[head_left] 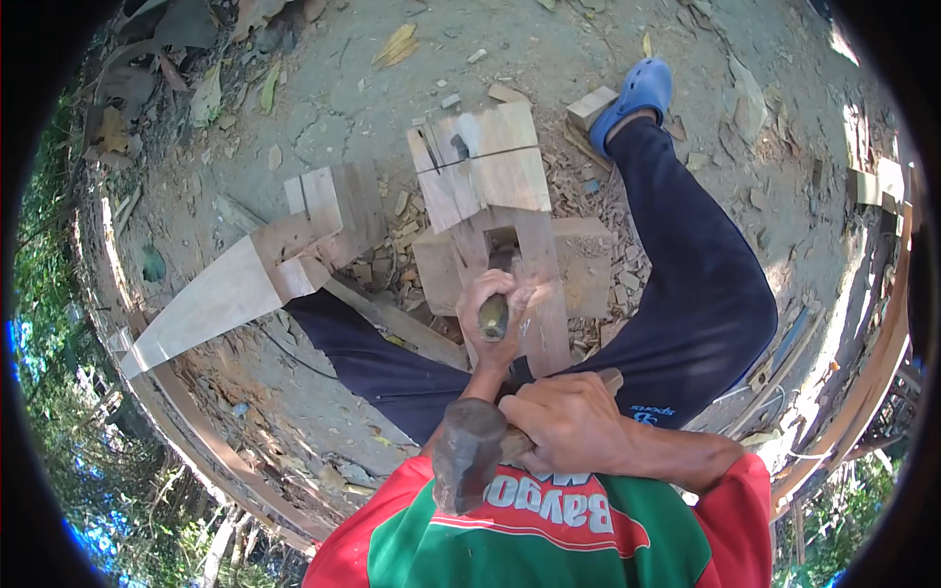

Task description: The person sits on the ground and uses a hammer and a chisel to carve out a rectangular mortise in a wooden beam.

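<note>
My left hand (477,306) is wrapped around an upright chisel (493,319), whose handle end points up toward me. The chisel's lower part goes down at a dark rectangular mortise in a pale timber piece (509,176) between my legs. My fingers hide most of the tool, so its cutting edge is out of sight. Close to my chest, my right hand (576,419) grips a hammer by its wooden handle. The heavy dark metal hammer head (469,457) sits left of that hand, raised nearer to me than the chisel.
A squared wooden block (585,267) lies under the timber. To the left rests a tapered, shaped wooden piece (211,297). Wood chips (627,269) cover the ground around the work. A small block (591,106) touches my blue clog (644,90). Dry leaves (397,46) lie farther off.
</note>
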A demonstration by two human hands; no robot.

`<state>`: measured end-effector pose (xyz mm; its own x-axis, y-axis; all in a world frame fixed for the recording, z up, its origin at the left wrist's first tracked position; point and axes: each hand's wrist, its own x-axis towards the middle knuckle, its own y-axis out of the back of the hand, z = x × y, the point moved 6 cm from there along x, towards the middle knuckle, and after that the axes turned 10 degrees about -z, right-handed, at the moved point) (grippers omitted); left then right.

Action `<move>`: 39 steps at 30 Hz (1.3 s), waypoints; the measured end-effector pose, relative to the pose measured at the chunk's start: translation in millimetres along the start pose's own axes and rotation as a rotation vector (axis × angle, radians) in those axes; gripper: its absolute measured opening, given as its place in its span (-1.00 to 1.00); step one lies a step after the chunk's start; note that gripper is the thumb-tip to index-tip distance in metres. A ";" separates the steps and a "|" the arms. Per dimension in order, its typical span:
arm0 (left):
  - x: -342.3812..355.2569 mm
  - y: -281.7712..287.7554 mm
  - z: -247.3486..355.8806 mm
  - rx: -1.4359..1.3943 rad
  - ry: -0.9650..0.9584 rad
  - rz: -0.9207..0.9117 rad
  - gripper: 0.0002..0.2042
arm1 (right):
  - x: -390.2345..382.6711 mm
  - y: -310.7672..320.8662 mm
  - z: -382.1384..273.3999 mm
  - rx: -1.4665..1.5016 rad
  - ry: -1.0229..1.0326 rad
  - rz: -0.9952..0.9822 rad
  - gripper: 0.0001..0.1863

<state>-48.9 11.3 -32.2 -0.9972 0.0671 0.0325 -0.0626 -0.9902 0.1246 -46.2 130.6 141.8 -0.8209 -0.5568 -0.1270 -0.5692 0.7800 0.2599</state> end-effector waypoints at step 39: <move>3.8 4.8 1.2 0.116 -0.028 -0.042 -0.77 | 16.1 3.8 31.9 -0.254 0.037 -0.033 -0.80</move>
<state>-52.9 7.0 -30.2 -0.9922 0.1134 0.0526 -0.0976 -0.9657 0.2405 -63.0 133.7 110.2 -0.7973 -0.5942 -0.1055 -0.5620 0.6674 0.4886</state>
